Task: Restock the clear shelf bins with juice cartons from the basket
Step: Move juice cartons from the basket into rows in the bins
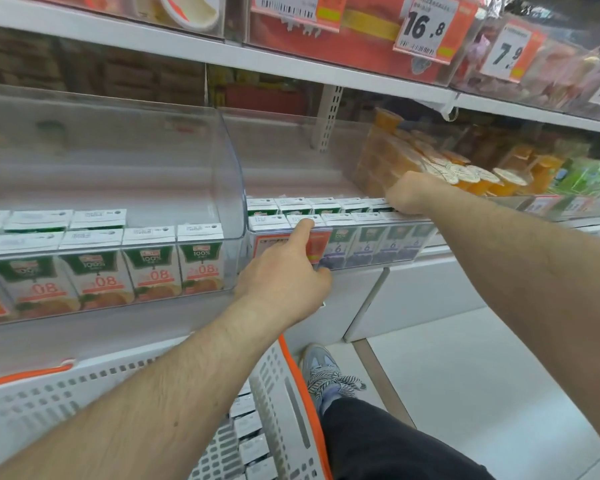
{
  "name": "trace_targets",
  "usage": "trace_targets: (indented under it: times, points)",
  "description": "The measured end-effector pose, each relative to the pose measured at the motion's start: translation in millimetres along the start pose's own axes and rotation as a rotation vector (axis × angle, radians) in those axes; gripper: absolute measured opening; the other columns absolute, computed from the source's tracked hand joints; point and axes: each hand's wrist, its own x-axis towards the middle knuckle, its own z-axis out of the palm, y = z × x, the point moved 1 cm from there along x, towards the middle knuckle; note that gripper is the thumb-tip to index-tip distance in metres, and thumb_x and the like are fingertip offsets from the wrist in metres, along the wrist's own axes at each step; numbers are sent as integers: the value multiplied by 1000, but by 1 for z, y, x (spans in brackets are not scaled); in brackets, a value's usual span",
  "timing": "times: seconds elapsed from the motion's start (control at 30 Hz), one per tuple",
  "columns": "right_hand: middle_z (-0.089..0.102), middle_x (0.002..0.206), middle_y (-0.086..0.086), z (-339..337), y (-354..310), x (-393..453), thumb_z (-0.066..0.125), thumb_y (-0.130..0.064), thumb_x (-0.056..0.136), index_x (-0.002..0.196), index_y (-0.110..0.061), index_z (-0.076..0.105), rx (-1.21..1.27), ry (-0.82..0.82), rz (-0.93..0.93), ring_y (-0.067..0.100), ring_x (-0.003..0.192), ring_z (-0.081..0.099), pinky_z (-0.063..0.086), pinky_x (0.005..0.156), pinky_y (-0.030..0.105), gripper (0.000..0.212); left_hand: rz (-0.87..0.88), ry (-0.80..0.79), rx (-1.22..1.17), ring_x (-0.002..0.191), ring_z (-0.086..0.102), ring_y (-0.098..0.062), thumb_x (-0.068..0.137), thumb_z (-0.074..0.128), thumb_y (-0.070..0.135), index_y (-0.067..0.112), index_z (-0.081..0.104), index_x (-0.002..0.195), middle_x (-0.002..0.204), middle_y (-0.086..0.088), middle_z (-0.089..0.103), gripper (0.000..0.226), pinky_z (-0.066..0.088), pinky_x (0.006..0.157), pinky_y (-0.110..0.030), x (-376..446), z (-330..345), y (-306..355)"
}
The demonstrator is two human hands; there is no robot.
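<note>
The cartons [368, 244] stand upright in the middle bin [291, 147], long side up and down, fronts facing out. They sit in two rows that run left to right along the shelf [222, 53]. More cartons with orange fruit on them stand the same way in the left bin [111, 161].

The left hand [284, 275] reaches to the front row. Its pointer finger is straight and touches the top of one carton; the thumb lies by the red tag [312, 245]. The other fingers are hidden under the hand.

The right hand [409, 194] rests on the back row at the right end. Its fingers curl down over the cartons, but their tips are hidden, so I cannot tell if it grips one.

The basket [284, 393] is low down, under the left arm. A few carton tops show inside it; most of it is cut off. The jelly cups [465, 174] on the right look blurry.
</note>
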Motion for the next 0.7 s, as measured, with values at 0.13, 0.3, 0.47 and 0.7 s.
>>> trace_targets:
  times: [0.13,0.3,0.47,0.7]
  points:
    - [53,138,20,-5,-10,-9,23,-4,104,131,5,54,-50,-79,-12,32,124,51,39,98,34,42,-5,-8,-19,88,59,-26,87,48,35,44,22,141,92,6,62,61,53,77,-41,0,-2,2]
    - [18,162,16,-8,-4,-2,15,-37,109,154,-4,23,142,-169,52,32,149,18,15,119,42,56,-16,-30,-53,84,60,-26,88,47,35,43,26,139,83,3,62,56,52,71,-37,0,-3,3]
    - [3,165,9,-7,-1,0,5,-68,96,157,-19,12,41,-202,107,31,152,-2,-1,122,50,79,-63,-64,-107,92,60,-25,87,46,38,45,28,139,91,6,66,55,52,83,-39,3,-4,5]
    - [31,158,12,-8,-29,9,4,-72,94,148,-12,41,88,-194,-103,31,146,27,15,118,48,89,-134,-83,-365,93,60,-17,89,51,32,40,49,137,118,3,67,48,44,77,-26,11,-11,6]
